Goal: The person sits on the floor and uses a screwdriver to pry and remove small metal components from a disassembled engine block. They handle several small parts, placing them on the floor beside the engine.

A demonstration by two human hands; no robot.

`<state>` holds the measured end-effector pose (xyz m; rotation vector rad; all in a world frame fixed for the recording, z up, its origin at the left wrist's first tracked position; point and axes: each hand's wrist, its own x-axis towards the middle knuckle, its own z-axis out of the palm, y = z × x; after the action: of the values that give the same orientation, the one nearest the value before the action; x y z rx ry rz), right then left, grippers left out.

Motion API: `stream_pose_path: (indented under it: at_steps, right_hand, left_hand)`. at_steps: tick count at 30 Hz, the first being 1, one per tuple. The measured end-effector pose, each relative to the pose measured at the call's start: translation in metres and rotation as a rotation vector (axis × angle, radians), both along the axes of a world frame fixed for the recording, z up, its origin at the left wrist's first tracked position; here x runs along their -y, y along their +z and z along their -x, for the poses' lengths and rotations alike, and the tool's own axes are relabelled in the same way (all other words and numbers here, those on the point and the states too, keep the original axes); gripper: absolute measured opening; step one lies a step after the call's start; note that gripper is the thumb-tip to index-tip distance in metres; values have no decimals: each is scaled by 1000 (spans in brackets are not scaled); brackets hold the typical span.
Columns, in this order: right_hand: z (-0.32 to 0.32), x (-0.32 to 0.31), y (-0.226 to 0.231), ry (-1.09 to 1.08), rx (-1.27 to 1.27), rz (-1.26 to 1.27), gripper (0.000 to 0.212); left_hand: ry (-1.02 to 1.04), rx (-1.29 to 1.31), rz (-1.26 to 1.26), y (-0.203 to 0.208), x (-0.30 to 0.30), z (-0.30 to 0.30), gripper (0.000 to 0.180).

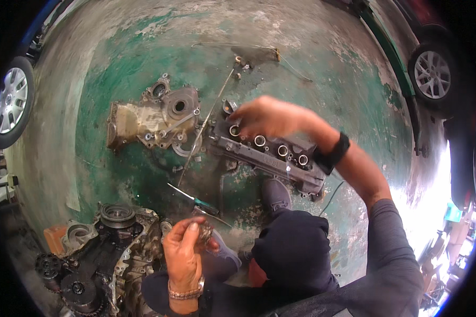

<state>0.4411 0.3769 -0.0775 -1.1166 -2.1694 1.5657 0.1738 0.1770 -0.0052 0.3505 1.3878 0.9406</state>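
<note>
Low in front of me, my left hand [188, 244] is closed with its palm side up. Small greyish pieces show among its fingers, too unclear to name. Reaching out at the right, my right hand [274, 117] hangs over the far left end of a dark engine valve cover [259, 159]. Motion smears its fingers, so whether they hold or touch anything cannot be told. Several pale round rings line the cover's top. Beyond my left hand lies a screwdriver [205, 206] with a teal handle, on the floor.
A metal timing cover [181, 119] lies left of the valve cover, with a long thin rod [215, 108] between them. An oily engine [103, 264] stands at lower left. My shoe [276, 194] is close to the valve cover. Car wheels [432, 71] stand at both sides.
</note>
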Motion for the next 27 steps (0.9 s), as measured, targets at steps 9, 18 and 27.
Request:
stream_pose_path:
  at_steps: [9,18,27]
  right_hand:
    - [-109,-146,-147,-914,131,231,32]
    - [-64,-201,-239,-852,392,80,33]
    - [-36,-226,-276,-890,807,-299,33]
  left_hand:
    - [65,-29,108,12,-1,29,25]
    - [46,-107,334,7,-21,42,22]
    - [34,7,282,1,-34,53,25]
